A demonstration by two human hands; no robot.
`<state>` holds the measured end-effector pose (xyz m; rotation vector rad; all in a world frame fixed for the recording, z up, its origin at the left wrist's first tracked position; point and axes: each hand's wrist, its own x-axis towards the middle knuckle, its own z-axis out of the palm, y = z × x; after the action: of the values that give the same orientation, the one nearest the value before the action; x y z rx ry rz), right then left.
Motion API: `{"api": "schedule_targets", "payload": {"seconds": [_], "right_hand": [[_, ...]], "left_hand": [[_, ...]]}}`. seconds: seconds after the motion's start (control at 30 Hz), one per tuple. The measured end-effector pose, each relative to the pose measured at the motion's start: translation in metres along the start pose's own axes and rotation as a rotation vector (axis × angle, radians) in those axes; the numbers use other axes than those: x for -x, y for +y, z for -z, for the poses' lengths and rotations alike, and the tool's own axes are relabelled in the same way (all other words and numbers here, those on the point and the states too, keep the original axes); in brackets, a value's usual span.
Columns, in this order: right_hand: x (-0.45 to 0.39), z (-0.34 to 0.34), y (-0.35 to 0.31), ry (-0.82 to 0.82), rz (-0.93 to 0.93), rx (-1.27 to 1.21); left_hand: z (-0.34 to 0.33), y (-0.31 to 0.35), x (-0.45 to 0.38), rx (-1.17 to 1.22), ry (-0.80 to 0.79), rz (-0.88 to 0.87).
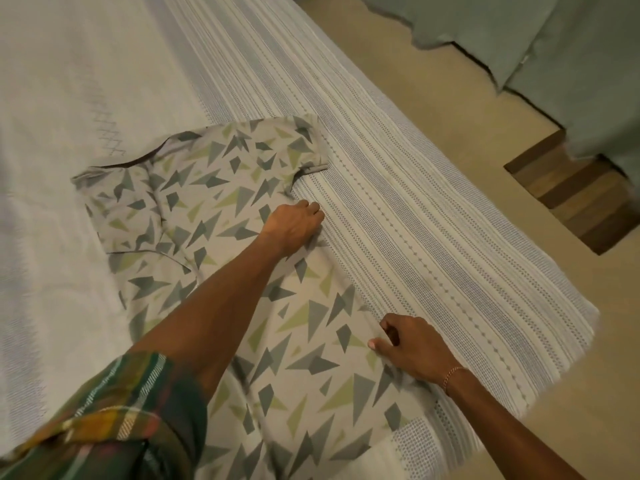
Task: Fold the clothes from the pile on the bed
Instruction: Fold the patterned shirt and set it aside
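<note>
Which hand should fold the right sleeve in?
Left, probably: the left hand grips the shirt just below the sleeve; the right hand pinches near the hem.

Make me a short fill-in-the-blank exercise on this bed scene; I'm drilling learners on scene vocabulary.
1. The shirt is printed with grey and green ____.
2. The bracelet sits on the ____ wrist.
3. The left hand grips the shirt's edge just below its ____.
4. The shirt lies on a ____.

Missing words: triangles; right; sleeve; bed

Head view, steeply down, close
</note>
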<state>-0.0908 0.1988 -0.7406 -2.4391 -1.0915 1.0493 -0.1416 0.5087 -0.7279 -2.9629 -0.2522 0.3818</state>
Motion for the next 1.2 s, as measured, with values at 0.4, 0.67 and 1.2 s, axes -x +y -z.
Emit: {"api": "schedule_targets", "payload": {"seconds": [0.4,0.67,1.2], "right_hand": [[0.057,-0.055,-0.092,0.183,0.305,0.516],[0.070,-0.094,-0.138,-0.190,0.366,0.622],[0.081,-0.142,-0.148,-0.168,0.439,0.610]], "left_hand": [[0.009,-0.048,0.058,-0.115,0.047,-0.029],[-0.027,-0.055,0.127,-0.151,-0.050,0.127],[-0.054,-0.056,0.174,-0.068,-0.060,0.304]]}}
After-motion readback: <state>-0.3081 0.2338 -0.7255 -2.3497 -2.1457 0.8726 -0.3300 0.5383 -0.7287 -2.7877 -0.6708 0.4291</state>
